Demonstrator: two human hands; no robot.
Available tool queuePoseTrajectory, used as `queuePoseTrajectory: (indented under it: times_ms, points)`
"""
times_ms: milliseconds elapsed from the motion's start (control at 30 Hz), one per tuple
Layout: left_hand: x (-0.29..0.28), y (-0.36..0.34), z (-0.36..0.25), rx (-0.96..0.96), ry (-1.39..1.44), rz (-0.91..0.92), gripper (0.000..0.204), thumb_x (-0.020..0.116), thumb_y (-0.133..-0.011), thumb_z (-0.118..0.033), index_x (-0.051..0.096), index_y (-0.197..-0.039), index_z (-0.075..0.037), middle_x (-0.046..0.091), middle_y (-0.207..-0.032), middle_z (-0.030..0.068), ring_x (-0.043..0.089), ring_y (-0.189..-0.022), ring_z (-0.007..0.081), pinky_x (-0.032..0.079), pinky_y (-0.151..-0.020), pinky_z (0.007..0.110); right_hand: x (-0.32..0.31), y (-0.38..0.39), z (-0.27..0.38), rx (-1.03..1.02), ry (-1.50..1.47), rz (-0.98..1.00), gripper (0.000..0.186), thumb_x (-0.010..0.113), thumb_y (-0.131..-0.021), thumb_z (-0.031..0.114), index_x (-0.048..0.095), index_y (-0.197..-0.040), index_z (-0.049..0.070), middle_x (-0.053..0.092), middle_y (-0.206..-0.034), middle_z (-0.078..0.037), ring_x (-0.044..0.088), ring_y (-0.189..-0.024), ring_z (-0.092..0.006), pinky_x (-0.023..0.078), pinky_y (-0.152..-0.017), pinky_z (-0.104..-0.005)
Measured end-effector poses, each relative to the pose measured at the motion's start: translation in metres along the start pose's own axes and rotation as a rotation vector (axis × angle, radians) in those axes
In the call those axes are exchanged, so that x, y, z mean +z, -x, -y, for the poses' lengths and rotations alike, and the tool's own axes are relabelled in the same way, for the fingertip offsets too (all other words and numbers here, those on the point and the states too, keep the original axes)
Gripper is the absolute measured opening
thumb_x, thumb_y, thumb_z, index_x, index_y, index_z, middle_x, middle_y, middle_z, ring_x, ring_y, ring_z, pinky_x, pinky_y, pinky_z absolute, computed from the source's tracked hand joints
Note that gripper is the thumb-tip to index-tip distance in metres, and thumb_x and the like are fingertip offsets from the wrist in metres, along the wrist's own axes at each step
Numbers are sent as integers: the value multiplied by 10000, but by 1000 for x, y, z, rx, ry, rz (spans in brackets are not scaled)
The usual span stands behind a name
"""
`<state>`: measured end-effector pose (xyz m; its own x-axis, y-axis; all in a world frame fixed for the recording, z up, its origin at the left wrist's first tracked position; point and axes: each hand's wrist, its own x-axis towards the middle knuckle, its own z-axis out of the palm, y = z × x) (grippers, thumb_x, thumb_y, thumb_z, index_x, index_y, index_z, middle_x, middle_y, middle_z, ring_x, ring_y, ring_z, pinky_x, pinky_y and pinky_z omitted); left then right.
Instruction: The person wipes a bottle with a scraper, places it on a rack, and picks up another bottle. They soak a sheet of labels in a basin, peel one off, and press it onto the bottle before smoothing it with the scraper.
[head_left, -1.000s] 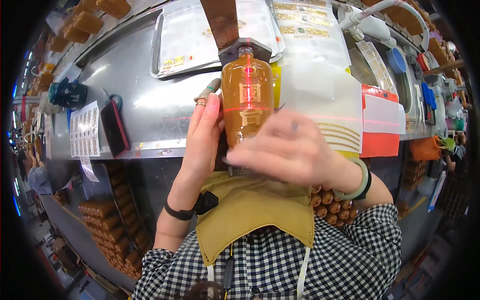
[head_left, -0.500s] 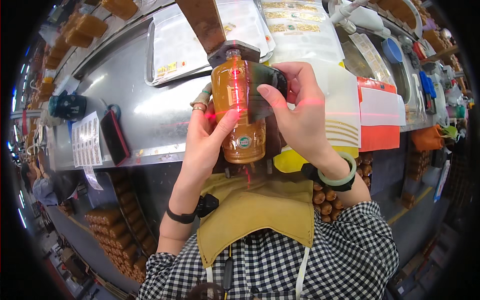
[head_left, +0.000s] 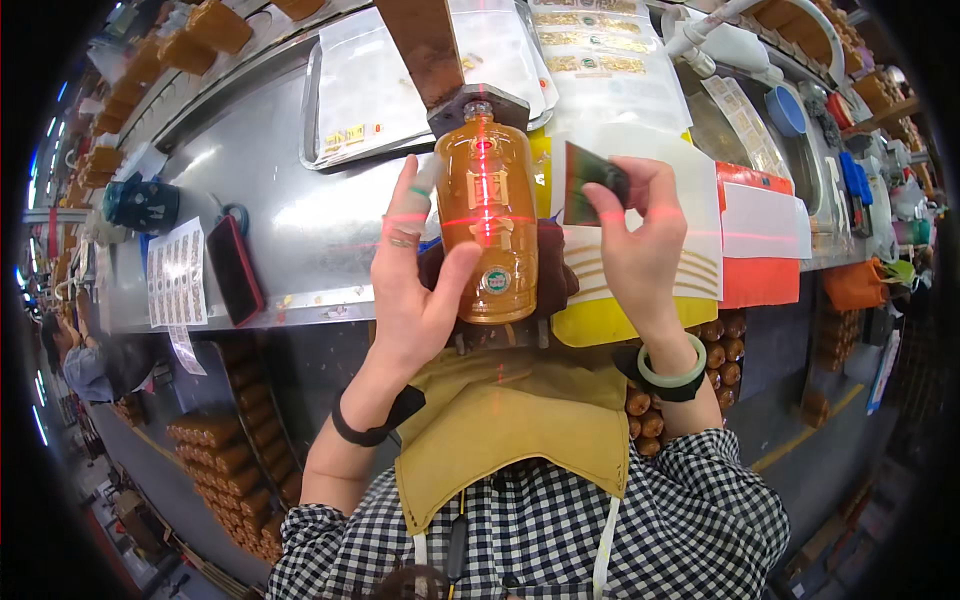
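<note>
A glossy amber-brown bottle (head_left: pixel 512 185) lies on a dark cloth-covered rest (head_left: pixel 555 285), its neck away from me against a grey metal stop (head_left: pixel 510 108). Gold characters and a round green-and-white emblem mark its front, crossed by red laser lines. My left hand (head_left: pixel 412 295) is open along the bottle's left side, thumb and fingers apart, one finger wrapped in a pale cover; whether it touches the glass is hard to tell. To the right of the bottle, apart from it, my right hand (head_left: pixel 648 240) pinches a dark, flat, square scraper (head_left: pixel 592 185) between thumb and fingers.
Behind the bottle is a tray (head_left: pixel 310 130) with white sheets. Gold decal sheets (head_left: pixel 590 45) lie farther right, near a red folder (head_left: pixel 760 285) and a blue bowl (head_left: pixel 784 106). At left are a phone (head_left: pixel 235 270), a printed sheet (head_left: pixel 175 275) and a dark jar (head_left: pixel 140 207).
My right hand has drawn the scraper off the bottle toward the right. My left hand has loosened from the bottle and opened, uncovering the gold characters.
</note>
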<state>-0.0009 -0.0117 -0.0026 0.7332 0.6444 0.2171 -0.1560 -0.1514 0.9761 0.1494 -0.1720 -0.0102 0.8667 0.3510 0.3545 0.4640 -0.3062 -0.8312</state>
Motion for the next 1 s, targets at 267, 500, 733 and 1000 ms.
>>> queuePoseTrajectory:
  times_ms: [267, 500, 733, 1000]
  points:
    - [-26, -33, -9, 377, -922, 435, 684, 853, -768, -367, 654, -1405, -213, 354, -1554, 337, 495, -1319, 482, 451, -1079, 530, 0, 3, 5, 78, -283, 119, 296, 766, -893, 63, 634, -1146, -12, 701, -963, -88, 643, -804, -154, 522, -737, -310]
    - [-35, -55, -4, 428, -752, 570, 677, 829, -773, -366, 646, -1416, -257, 439, -1530, 221, 514, -1326, 409, 467, -1087, 478, -2, -1, -1, 153, -304, 69, 298, 746, -897, 30, 648, -1174, -16, 689, -964, -67, 604, -795, -122, 515, -748, -288]
    - [-39, -91, 9, 472, -634, 570, 657, 754, -796, -479, 675, -1367, -163, 597, -1309, 135, 651, -1041, 336, 553, -912, 422, -3, -2, 4, 90, -256, 92, 303, 701, -919, -8, 673, -1220, 9, 707, -1005, -89, 657, -874, -162, 532, -806, -308]
    - [-37, -96, 26, 359, -374, 410, 375, 584, -1040, -321, 734, -1233, -36, 658, -1135, 152, 671, -891, 294, 545, -797, 370, 7, -48, 34, -622, 49, 136, 315, 766, -828, -1, 742, -1139, 38, 728, -998, -72, 644, -870, -205, 540, -792, -322]
